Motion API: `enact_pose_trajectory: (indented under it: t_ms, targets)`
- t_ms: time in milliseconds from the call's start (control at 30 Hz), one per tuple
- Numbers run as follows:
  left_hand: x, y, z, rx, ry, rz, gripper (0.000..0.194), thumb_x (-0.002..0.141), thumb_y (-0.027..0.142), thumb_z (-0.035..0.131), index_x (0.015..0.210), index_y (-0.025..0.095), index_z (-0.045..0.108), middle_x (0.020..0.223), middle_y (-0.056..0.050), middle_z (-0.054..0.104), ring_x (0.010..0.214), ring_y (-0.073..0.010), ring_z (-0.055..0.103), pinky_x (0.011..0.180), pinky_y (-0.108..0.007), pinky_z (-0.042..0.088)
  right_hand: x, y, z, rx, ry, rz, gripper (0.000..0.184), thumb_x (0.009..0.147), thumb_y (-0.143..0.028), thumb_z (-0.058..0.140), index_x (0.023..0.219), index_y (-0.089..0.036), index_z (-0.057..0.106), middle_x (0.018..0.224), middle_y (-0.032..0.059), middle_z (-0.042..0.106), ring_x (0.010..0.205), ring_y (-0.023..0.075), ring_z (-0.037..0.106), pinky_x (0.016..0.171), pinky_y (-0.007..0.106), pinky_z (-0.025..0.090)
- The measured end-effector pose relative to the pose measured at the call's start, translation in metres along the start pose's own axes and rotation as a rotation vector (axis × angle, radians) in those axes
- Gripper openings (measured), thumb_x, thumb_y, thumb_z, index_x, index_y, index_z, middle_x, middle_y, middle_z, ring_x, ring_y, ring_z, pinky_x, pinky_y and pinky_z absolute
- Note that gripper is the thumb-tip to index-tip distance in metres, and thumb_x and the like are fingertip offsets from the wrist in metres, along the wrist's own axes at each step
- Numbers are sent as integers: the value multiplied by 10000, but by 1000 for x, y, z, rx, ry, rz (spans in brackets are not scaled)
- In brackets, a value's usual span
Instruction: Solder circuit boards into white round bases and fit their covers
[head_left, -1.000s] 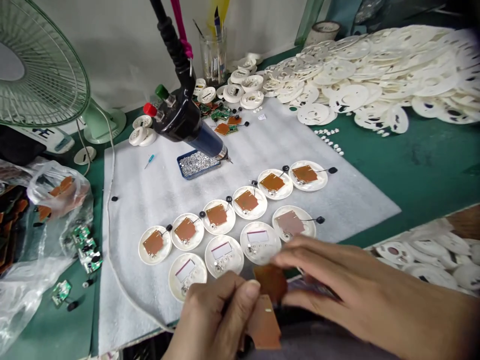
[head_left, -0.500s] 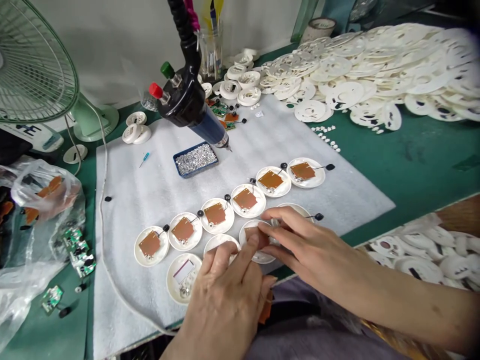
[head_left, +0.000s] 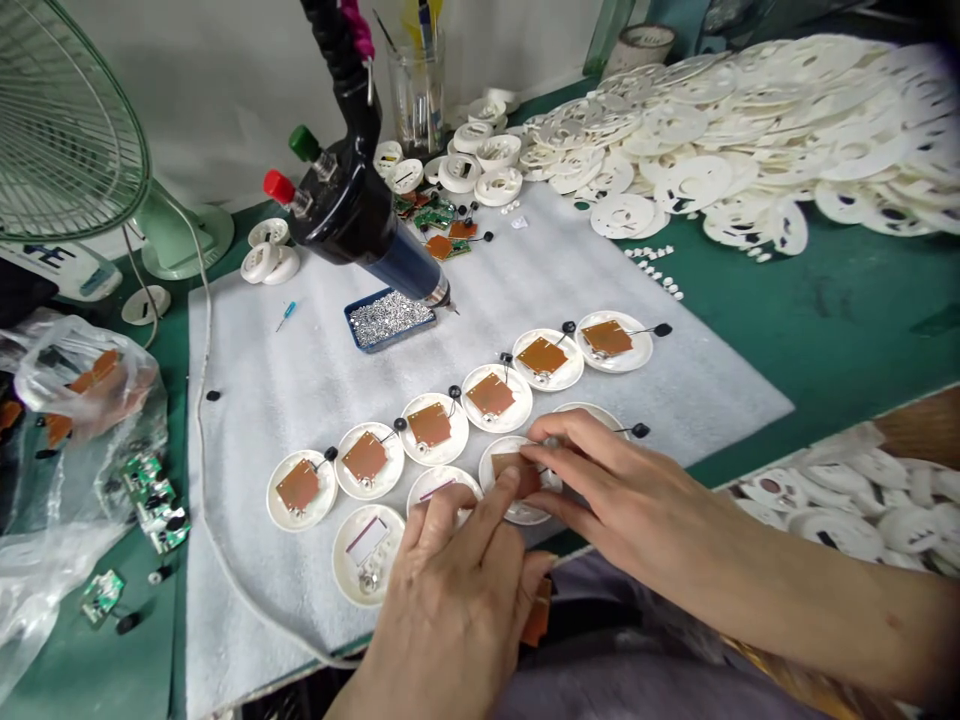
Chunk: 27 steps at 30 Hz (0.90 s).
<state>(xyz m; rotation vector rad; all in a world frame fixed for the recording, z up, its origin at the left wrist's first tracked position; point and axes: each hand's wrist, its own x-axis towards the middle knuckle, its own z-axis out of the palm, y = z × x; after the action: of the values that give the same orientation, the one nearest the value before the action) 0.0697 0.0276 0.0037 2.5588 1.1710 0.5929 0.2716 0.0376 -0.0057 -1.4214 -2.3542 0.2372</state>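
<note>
Two rows of round white plastic discs lie on a white foam sheet. The back-row discs each carry a brown board with a black-tipped wire. My right hand and my left hand meet over one front-row disc. Fingertips of both hands press a brown board onto it. Under my left palm a second brown piece shows, held against the hand. Two front discs, one bare and one partly covered, lie to the left.
A black and blue powered screwdriver hangs over a blue tray of screws. A green fan stands at the left, plastic bags with boards lie below it. A big heap of white discs fills the back right.
A second ago both hands held brown pieces near the table's edge. They then moved forward and set one on the front-row disc; in the last half second they hardly moved.
</note>
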Motion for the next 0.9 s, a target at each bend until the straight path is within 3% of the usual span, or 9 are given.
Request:
enact_pose_trajectory:
  t_ms: [133,333,533,733,900]
  targets:
    - [3,0,-1,31,-2,14,349,1054,269,379,802,186,606,1352,4,652,962,-251,526,791,-411,495,1,0,-1,35,-6,-17,183,896,-95,553,1069,-151,565,1078,25,550,947,77,558,799,208,496]
    - [9,0,-15,119,-97,63,305,1031,245,440,789,190,616,1330,-24,668,933,-248,576,760,-386,534,-1,0,3,92,-76,48,191,915,-122,520,1091,-169,577,1129,38,542,872,79,562,753,222,510]
    - [9,-2,-20,46,-93,76,347,1039,266,419,797,180,651,1328,-29,669,934,-243,588,775,-380,559,-3,1,3,20,-44,13,203,938,-157,496,1114,-130,595,1147,81,545,894,93,561,759,228,500]
    - [4,-3,-10,17,-44,33,350,1045,271,408,787,186,627,1327,6,671,970,-245,551,796,-387,527,0,3,2,-6,-40,-14,179,933,-136,499,1081,-126,599,1110,78,552,917,104,552,747,237,501]
    - [9,-1,-4,73,0,22,388,1050,256,373,754,186,613,1275,1,701,916,-245,545,745,-393,509,7,1,-1,76,-35,-31,123,929,-122,514,1011,-145,603,1061,34,551,889,59,559,745,192,504]
